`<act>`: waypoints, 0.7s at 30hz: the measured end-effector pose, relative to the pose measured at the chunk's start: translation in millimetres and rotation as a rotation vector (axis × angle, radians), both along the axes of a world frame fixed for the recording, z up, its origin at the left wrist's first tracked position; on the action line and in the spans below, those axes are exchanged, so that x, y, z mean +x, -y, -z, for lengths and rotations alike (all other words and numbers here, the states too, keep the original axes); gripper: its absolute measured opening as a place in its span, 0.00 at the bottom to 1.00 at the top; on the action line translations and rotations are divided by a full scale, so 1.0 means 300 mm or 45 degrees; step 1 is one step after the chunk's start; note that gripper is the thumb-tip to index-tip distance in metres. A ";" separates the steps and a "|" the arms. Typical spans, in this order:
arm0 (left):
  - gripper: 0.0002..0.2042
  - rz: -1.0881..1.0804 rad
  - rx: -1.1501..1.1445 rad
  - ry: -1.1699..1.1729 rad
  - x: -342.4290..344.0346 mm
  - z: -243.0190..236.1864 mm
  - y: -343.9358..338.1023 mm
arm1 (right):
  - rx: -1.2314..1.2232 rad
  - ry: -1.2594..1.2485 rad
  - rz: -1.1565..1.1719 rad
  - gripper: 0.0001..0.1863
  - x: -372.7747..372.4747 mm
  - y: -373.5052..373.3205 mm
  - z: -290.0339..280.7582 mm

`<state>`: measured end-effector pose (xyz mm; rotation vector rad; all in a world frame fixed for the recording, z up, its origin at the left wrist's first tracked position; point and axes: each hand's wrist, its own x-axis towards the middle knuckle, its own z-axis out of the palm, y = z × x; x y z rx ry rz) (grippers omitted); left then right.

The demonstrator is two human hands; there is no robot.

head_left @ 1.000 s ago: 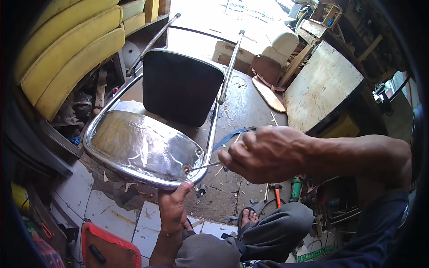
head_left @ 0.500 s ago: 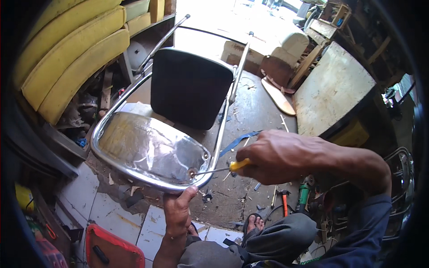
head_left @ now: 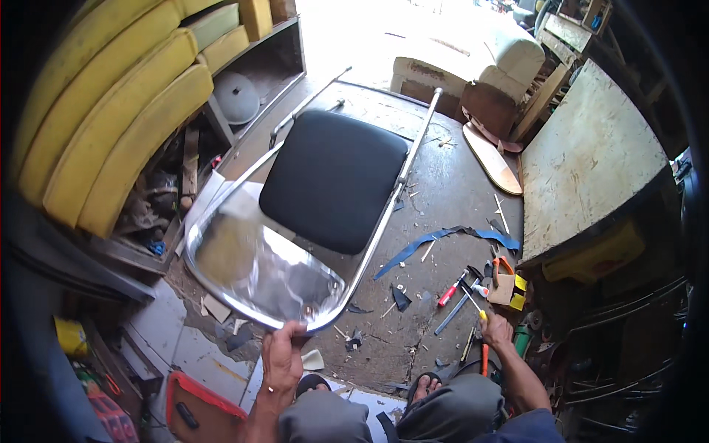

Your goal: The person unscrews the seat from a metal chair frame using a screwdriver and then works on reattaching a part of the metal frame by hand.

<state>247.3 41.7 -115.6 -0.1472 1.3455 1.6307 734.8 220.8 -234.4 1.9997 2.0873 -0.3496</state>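
A folding chair with a chromed tube frame [head_left: 367,260] and a black padded seat [head_left: 336,181] lies tilted before me. Its curved backrest, a shiny metal panel [head_left: 269,258], faces up at the near end. My left hand [head_left: 283,358] is closed around the near edge of the tube, thumb on top. Off to the right, my right hand [head_left: 496,330] is closed on a screwdriver with a yellow handle [head_left: 483,315]. The screwdriver's thin shaft points toward a hammer with a red handle [head_left: 448,294] and other tools on the floor board. A screw [head_left: 309,310] shows near the panel's corner.
Right of the chair lie a blue strip [head_left: 443,235], pliers with orange grips [head_left: 504,266], a small cardboard box [head_left: 502,289] and scraps. Yellow foam pads [head_left: 140,140] are stacked at left. A pale board [head_left: 591,162] leans at right; a red-edged panel [head_left: 199,402] lies near left.
My right hand has carried the screwdriver away from the backrest's corner, rightward to the tools. The left hand keeps its hold on the frame. The whole view has shifted, showing more floor at right.
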 end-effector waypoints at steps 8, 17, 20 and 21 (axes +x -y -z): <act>0.06 -0.077 -0.343 -0.157 -0.083 -0.432 0.012 | -0.297 0.018 0.001 0.24 0.020 0.134 -0.476; 0.13 0.263 -0.775 -1.301 -0.335 -1.633 -0.387 | -0.829 -0.197 0.388 0.23 -0.245 -0.059 -1.315; 0.14 0.348 -0.740 -1.605 -0.377 -1.854 -0.688 | -0.772 -0.350 0.480 0.23 -0.349 -0.238 -1.464; 0.16 0.328 -0.719 -1.783 -0.372 -1.903 -0.800 | -0.759 -0.370 0.450 0.23 -0.368 -0.309 -1.490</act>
